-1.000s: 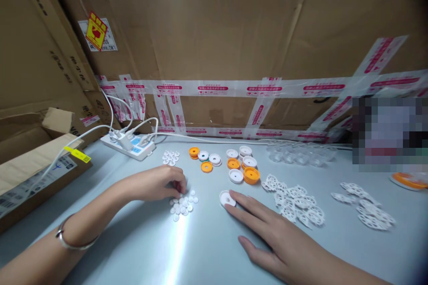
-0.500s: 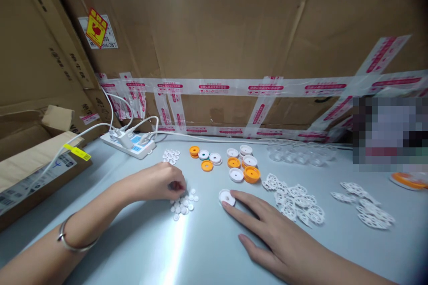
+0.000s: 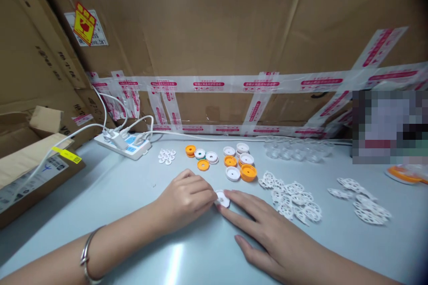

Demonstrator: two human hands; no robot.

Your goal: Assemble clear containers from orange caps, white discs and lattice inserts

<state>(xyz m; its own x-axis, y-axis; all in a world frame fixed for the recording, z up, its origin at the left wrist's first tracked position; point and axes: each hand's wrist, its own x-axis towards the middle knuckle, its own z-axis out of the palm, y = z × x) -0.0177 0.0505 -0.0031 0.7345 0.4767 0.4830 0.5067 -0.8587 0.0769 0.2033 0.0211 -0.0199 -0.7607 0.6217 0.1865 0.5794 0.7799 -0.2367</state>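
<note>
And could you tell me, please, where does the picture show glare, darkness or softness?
Head view: a bright glare streak on the table, near the bottom edge; head view: dark upper right corner, pixelated patch at right; head view: fine detail on the white disc by the right hand is soft.

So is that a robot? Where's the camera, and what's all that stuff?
No robot here: these are a person's two bare hands. The camera is worn on their head, looking forward and down, so you see roughly what they see. The right hand has fingertips on a white disc on the table. The left hand has its fingertips at the disc's left edge; I can't tell whether they pinch anything. Farther back are orange and white wheels, with lacy pieces to the right and a power strip to the left.
</note>
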